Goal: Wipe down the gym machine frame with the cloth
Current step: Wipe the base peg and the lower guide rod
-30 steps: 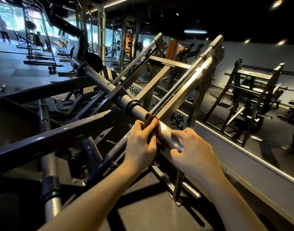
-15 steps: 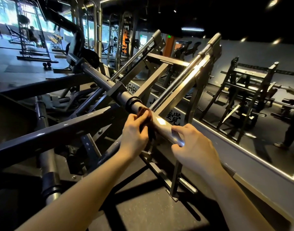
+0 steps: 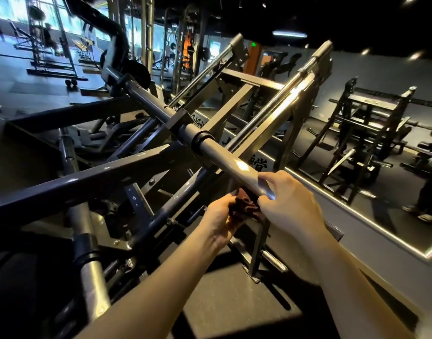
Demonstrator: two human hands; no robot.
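Head view: a gym machine frame [image 3: 127, 177] of dark grey steel beams is being shown across the middle, its beams crossing from near left to far right. A round loading bar [image 3: 224, 159] is being seen jutting from the frame toward the near right, ringed by a black collar [image 3: 202, 141]. The bar's near end is being gripped by the right hand [image 3: 292, 204], with fingers and thumb curled round it. Just below that end, a bunched dark reddish cloth [image 3: 244, 206] is being held in the curled fingers of the left hand [image 3: 221, 220]. The cloth is being partly hidden by the right hand, and whether it is touching the bar cannot be told. Behind the bar, two pale slanted rails [image 3: 295, 94] are being lit from above. At near left, a chrome-tipped post [image 3: 95, 285] is being partly blocked by the left forearm. Along the right, dark racks [image 3: 369, 133] and someone's legs [image 3: 428, 199] are being shown, and bright windows [image 3: 14, 18] are being blurred at far left.
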